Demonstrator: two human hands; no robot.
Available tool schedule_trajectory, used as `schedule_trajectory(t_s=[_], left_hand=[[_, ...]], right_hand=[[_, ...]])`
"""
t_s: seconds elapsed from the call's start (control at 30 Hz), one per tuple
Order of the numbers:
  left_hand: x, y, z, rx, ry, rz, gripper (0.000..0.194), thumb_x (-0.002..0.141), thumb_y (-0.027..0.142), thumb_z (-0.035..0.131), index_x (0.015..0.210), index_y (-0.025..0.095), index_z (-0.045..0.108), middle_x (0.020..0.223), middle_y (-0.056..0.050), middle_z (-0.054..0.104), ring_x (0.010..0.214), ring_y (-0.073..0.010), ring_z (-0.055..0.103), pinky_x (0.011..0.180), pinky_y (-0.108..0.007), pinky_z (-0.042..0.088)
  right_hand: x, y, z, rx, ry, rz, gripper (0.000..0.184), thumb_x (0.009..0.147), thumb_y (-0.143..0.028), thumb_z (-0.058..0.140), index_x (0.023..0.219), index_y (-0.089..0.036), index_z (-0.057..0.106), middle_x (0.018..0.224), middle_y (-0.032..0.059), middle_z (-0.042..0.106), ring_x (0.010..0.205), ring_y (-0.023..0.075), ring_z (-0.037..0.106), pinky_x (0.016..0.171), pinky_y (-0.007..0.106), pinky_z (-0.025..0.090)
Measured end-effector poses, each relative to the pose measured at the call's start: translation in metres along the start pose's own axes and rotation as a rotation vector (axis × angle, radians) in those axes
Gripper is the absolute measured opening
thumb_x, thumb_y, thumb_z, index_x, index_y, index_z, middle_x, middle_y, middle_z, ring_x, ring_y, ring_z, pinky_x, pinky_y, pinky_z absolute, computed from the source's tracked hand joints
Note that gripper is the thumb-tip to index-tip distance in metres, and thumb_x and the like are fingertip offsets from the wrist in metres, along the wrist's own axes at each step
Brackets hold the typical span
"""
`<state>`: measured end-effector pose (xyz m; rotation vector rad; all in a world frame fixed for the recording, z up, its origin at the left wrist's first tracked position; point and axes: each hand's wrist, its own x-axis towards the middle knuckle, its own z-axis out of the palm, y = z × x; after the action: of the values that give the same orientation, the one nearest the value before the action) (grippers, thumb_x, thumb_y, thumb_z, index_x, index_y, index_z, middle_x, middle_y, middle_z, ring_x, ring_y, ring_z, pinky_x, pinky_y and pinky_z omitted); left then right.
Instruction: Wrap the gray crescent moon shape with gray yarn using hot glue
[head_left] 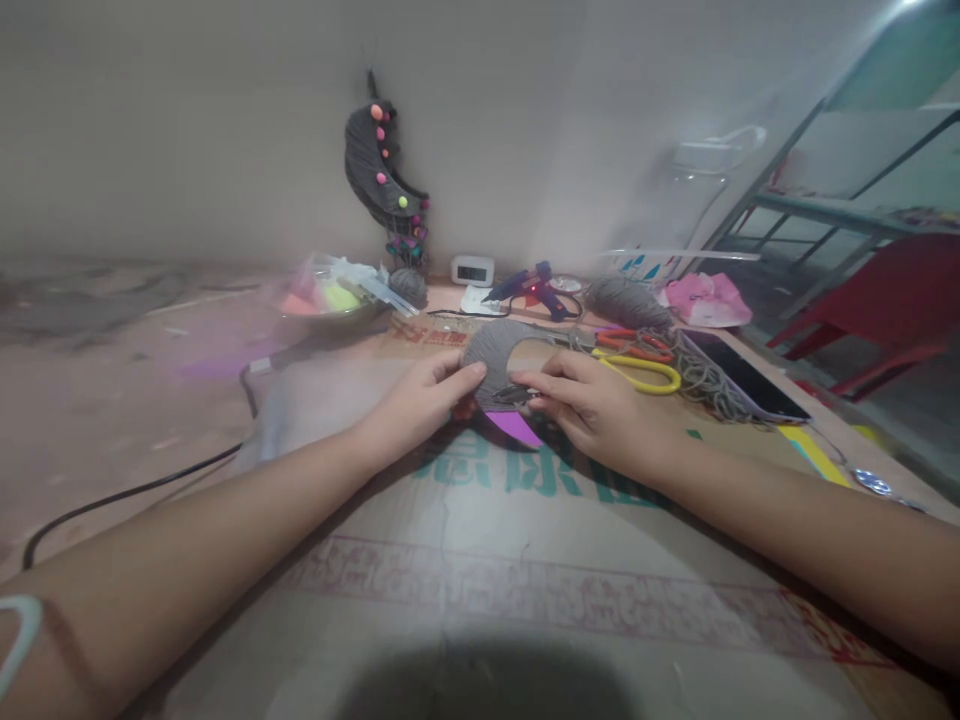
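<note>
A crescent shape wrapped in grey yarn (pixel 495 355) lies on a sheet of cardboard (pixel 480 540). My left hand (pixel 424 400) presses its fingers flat on the crescent's left side. My right hand (pixel 589 400) pinches the crescent's lower tip, where a purple end (pixel 514 425) shows unwrapped. A strand of grey yarn runs from the crescent to a loose heap of yarn (pixel 705 385) on the right.
Orange and yellow scissors (pixel 637 360), a phone (pixel 746 375), a blue glue gun (pixel 529 285), a grey yarn ball (pixel 626 300), a bowl of coloured pieces (pixel 330 298) and a small clock (pixel 472 270) lie behind. A finished decorated crescent (pixel 382 170) leans on the wall. A black cable (pixel 135 490) runs left.
</note>
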<state>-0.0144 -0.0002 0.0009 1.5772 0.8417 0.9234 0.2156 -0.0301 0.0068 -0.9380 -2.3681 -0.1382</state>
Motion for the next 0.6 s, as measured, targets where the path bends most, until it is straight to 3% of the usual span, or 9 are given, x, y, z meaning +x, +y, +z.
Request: schedule_trajectory(t_s=[0.6], left_hand=[[0.0011,-0.0009,0.0003,-0.084,-0.027,-0.042,0.023,0.086,0.038,0.06,0.078,0.016,0.058,0.063,0.003,0.054,0.055,-0.0098,0.049,0.055,-0.024,0.038]], right_hand=[[0.0016,-0.0023,-0.0024,-0.064,0.011,-0.069,0.03,0.1,-0.026,0.046,0.118,-0.019,0.069,0.085,0.0069,0.063,0.074,0.017,0.058,0.065,0.031,0.046]])
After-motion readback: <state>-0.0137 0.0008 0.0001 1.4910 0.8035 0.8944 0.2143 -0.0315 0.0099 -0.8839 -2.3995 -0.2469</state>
